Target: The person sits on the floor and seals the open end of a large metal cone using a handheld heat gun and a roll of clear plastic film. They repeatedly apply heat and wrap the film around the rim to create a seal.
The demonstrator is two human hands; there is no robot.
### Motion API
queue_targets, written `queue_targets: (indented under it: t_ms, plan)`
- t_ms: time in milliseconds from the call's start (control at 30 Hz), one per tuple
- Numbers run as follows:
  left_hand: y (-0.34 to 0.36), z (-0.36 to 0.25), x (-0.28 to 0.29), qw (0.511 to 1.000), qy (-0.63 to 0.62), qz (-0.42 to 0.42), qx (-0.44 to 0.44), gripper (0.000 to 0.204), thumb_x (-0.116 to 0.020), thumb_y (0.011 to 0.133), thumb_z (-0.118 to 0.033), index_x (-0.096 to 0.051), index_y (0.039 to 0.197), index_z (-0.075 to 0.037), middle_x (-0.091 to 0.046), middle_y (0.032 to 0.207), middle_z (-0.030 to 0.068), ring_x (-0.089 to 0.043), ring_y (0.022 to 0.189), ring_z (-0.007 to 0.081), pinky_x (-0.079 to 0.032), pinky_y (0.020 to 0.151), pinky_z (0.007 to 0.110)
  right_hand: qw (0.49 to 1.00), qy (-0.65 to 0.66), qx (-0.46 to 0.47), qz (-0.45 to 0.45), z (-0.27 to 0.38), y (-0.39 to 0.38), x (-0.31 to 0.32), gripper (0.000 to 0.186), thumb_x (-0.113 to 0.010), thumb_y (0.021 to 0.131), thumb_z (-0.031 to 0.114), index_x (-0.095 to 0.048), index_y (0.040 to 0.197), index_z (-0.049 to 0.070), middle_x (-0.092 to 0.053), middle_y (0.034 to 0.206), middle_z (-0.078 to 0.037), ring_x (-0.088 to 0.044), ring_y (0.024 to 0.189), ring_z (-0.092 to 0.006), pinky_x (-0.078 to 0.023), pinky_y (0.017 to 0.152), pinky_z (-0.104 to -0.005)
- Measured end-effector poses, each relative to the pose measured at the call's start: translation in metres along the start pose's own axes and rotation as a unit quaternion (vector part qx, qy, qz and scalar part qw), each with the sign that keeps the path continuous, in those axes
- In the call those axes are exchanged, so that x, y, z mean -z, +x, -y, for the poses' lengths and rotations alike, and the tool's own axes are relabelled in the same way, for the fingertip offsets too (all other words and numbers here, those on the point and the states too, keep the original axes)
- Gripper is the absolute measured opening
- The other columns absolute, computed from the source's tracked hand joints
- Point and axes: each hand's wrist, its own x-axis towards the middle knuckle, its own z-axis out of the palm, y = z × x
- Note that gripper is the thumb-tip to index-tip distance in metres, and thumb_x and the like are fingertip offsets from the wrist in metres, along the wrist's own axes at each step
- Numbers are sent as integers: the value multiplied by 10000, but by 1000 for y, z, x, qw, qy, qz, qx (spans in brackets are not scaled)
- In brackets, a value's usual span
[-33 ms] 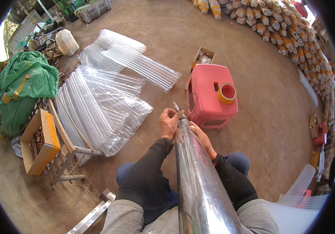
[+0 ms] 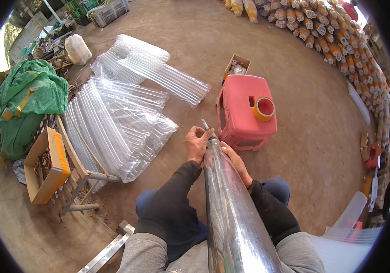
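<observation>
A long shiny metal tube [image 2: 229, 209] runs up from my lap toward the middle of the view, narrowing to its far end, where a thin short rod [image 2: 206, 124] sticks out. My left hand [image 2: 197, 144] is closed at that end, thumb and finger pinched on the rod or tube tip; which of the two is unclear. My right hand [image 2: 235, 161] grips the tube's right side just below the tip, its fingers partly hidden. Beyond my hands stands a pink plastic stool [image 2: 242, 91] with a roll of yellow tape [image 2: 264, 118] on top.
Clear ribbed plastic packaging [image 2: 99, 118] lies on the floor [image 2: 304, 150]. A cardboard box [image 2: 45, 168] sits on a wooden rack beside a green tarp [image 2: 27, 100]. Another box [image 2: 237, 63] stands behind the stool. Orange-wrapped bundles [image 2: 327, 41] are piled right. A metal bar [image 2: 108, 250] lies lower left.
</observation>
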Motion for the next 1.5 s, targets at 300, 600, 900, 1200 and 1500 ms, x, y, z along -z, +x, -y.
queue_targets:
  t_ms: [300, 600, 900, 1200, 1500]
  plan:
    - [3, 9, 0, 1000, 5, 3, -12, 371, -842, 716, -283, -587, 749, -16, -586, 655, 23, -516, 585, 101, -456, 565, 275, 998, -54, 41, 16, -4, 0, 5, 417, -420, 972, 252, -424, 1344, 63, -589, 1091, -81, -584, 940, -164, -480, 855, -289]
    - [3, 8, -2, 999, -23, 16, 18, 347, -833, 728, -257, -584, 751, -16, -583, 668, 10, -512, 600, 91, -447, 561, 264, 997, -36, 56, 42, -31, 26, 49, 383, -454, 979, 195, -443, 1309, 2, -556, 1196, -68, -541, 1040, -135, -426, 926, -257]
    - [1, 4, -3, 999, -48, 18, -6, 283, -808, 765, -213, -626, 818, -2, -624, 690, 21, -546, 606, 81, -447, 550, 247, 999, 0, 20, 41, -6, 10, 16, 310, -391, 976, 199, -465, 1240, 54, -597, 1000, -80, -598, 864, -179, -489, 817, -307]
    - [-1, 5, -3, 993, -102, 60, 31, 236, -770, 797, -176, -689, 917, 10, -659, 726, 34, -577, 633, 82, -455, 563, 238, 999, -11, 20, 48, -27, 34, 52, 375, -431, 968, 216, -455, 1297, 38, -590, 1057, -63, -582, 917, -139, -481, 824, -270]
    - [-9, -4, 1, 996, -53, 66, 10, 264, -766, 804, -225, -701, 923, 1, -649, 703, 21, -561, 620, 73, -445, 551, 241, 1000, 14, 11, -20, -19, 9, 26, 364, -443, 966, 201, -460, 1294, 43, -590, 1060, -56, -575, 923, -127, -473, 826, -257]
